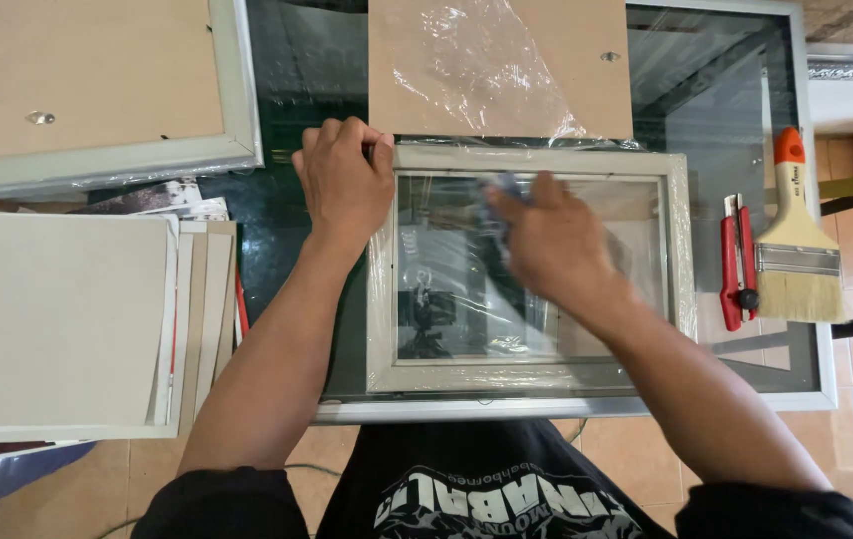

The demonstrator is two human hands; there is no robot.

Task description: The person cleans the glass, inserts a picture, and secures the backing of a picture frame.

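A pale picture frame (681,250) in clear plastic wrap lies flat on a glass-topped table (816,389), its glass pane facing up. My left hand (345,180) is closed on the frame's top left corner and holds it down. On the pane, my right hand (551,240) presses a small bluish cloth (494,200); hand and cloth are blurred by motion. The cloth is mostly hidden under my fingers.
A brown backing board (496,70) under loose plastic film lies just beyond the frame. A red utility knife (736,262) and a wide paintbrush (796,250) lie at the right. At the left are a second frame (97,90) face down and a stack of boards (57,319).
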